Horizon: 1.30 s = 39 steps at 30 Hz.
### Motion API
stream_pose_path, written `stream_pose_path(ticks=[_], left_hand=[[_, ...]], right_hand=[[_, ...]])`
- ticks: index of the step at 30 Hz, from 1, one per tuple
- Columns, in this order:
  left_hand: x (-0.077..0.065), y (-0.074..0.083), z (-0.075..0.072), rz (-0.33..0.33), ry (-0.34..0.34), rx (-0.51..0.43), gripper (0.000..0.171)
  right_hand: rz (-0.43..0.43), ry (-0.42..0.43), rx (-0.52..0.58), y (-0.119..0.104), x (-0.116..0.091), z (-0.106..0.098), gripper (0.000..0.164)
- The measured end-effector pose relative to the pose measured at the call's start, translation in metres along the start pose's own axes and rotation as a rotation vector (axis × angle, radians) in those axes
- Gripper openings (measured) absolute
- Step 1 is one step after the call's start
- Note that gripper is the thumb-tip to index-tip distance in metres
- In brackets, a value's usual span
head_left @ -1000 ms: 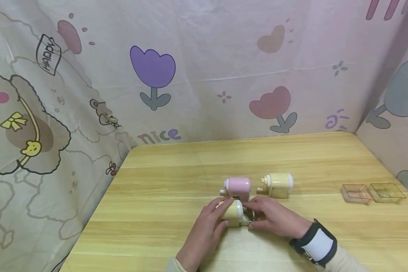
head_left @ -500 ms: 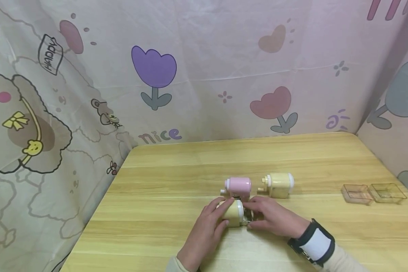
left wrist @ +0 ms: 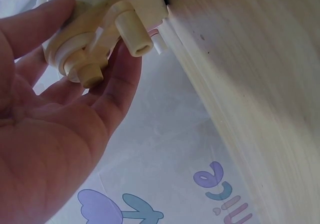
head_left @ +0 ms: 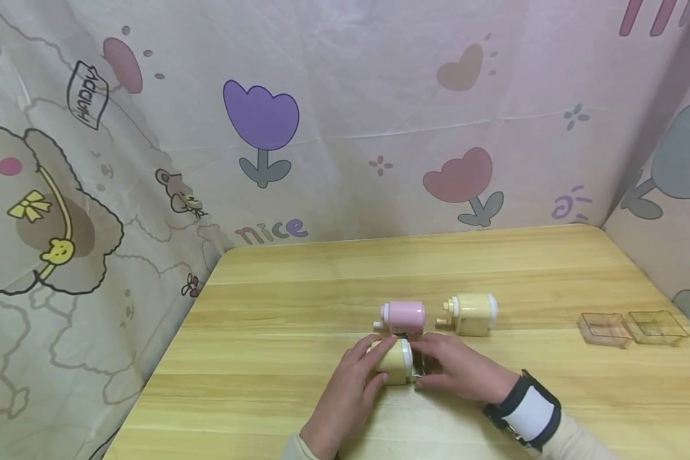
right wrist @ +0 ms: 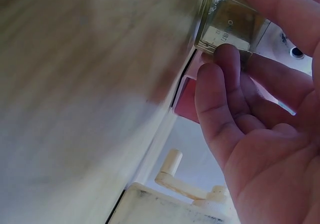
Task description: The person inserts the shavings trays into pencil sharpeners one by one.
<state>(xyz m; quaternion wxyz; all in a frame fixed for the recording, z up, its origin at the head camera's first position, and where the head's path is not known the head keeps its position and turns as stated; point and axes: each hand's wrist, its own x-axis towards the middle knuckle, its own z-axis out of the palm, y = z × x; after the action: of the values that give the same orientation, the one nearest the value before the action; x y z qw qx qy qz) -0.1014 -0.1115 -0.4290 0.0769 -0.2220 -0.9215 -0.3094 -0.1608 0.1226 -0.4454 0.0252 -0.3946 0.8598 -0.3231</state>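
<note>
Your left hand [head_left: 345,388] grips the yellow crank sharpener [head_left: 395,365], lower centre of the head view. Your right hand [head_left: 466,367] pinches the clear drawer [right wrist: 231,23] at its right end.

I see a pale yellow pencil sharpener [head_left: 395,364] sitting on the bench [head_left: 253,383], its white-rimmed end facing right. At the opposite end I can make out a yellow crank [left wrist: 133,33] and a stubby round knob [left wrist: 89,74]. A small see-through drawer [right wrist: 231,22] juts partway from the white-rimmed end; a pale printed patch shows through it.
</note>
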Motion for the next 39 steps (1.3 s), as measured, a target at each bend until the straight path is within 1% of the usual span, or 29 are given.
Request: stream_pose_path(ticks=[6,15,24,30,39], left_hand=[[-0.0001,0.0002,0.0002,0.006,0.010,0.006,0.061],[0.0001,0.0001,-0.0006,0.007,0.004,-0.007,0.060],[0.0006,-0.0007,0.0006,0.017,0.007,-0.006,0.061],[0.0001,-0.0007,0.0013,0.016,0.009,-0.014,0.062],[0.0005,0.0001,0.0005,0.017,0.014,0.001,0.061]], right_hand=[[0.023,0.001,-0.020,-0.0011,0.0013,0.0009,0.059],[0.016,0.011,-0.013,-0.0022,0.0025,0.0011,0.058],[0.016,0.003,0.034,-0.0023,0.0038,0.0014,0.053],[0.020,0.006,0.034,-0.0026,0.0038,0.0015,0.053],[0.023,-0.004,0.047,-0.0033,0.0056,0.0004,0.051]])
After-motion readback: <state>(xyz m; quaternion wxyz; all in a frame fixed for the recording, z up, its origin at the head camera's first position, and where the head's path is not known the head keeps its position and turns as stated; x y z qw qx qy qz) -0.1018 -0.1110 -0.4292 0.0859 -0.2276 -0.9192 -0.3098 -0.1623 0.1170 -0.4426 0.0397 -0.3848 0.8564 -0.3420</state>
